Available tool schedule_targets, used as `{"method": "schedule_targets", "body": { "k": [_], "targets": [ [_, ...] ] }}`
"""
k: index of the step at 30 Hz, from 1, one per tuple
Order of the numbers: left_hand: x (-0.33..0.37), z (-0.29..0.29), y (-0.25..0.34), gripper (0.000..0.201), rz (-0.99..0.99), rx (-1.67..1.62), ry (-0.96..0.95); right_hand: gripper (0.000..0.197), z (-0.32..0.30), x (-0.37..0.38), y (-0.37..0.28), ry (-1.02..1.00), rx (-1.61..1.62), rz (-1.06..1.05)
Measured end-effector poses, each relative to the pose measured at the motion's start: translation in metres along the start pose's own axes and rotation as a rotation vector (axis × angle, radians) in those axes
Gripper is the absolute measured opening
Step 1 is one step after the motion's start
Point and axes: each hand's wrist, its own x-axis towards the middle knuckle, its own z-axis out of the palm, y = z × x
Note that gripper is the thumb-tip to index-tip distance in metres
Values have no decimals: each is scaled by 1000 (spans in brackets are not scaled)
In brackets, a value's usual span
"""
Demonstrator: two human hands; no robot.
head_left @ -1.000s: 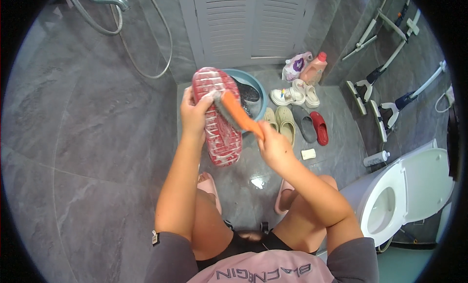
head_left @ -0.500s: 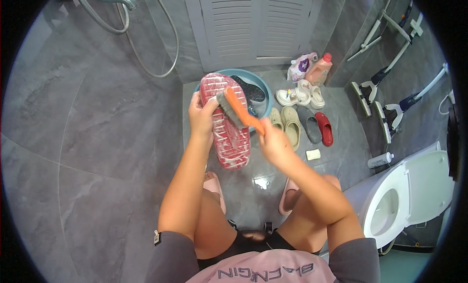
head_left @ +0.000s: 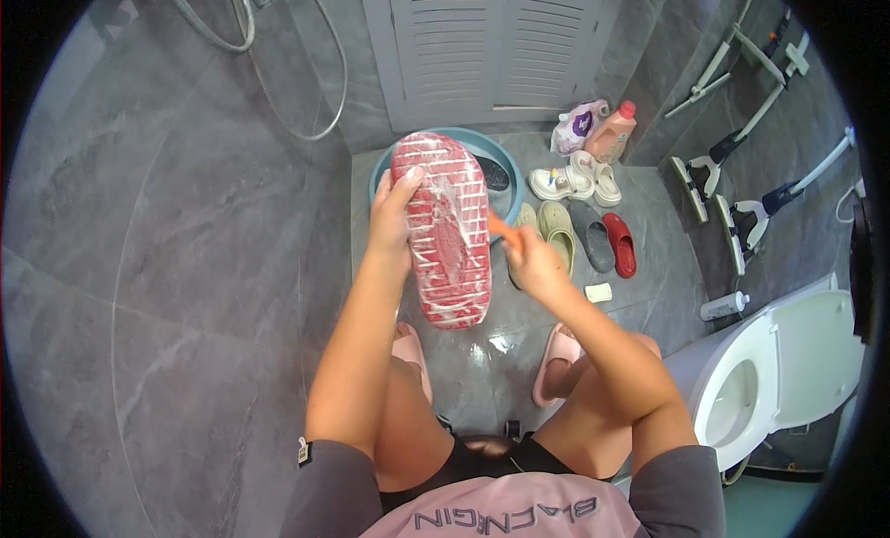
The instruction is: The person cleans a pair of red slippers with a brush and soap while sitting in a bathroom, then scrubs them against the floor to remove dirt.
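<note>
Slipper (head_left: 451, 250) sits clamped in left hand (head_left: 393, 213), beside right hand (head_left: 538, 262) gripping orange brush (head_left: 503, 229).

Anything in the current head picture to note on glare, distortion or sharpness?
Head view: glare on the floor, lower middle; head view: tile seams at left bend, with black corners; head view: the red sole's ridges read clearly, while the orange handle looks slightly soft.

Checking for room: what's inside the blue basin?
What looks like a dark shoe partly shows inside the blue basin, at right. The red slipper in the left hand covers much of the rest; anything behind it cannot be seen.
</note>
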Motion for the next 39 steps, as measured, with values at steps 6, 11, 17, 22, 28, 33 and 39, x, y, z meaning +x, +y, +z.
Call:
{"method": "schedule_targets", "body": {
  "k": [6,11,17,22,28,33,39],
  "targets": [
    [1,-9,-6,32,36,57,-2,22,-30,-1,-23,-40,1014,508],
    [-8,12,-21,33,111,12,58,33,-4,-28,-54,-202,1475,514],
    [-12,13,-41,52,-168,310,-253,35,-24,0,-40,47,1418,314],
    [-8,16,-46,44,-122,423,-111,42,-38,25,-22,290,1074,262],
    [1,4,-43,41,-376,452,-167,51,-28,29,14,472,298,-364],
    [-6,-9,-37,44,-276,819,-218,49,-36,-10,-11,214,-103,-386],
    [-12,1,-35,43,-394,775,-189,47,-53,5,12,322,-121,-272]
  ]
}}
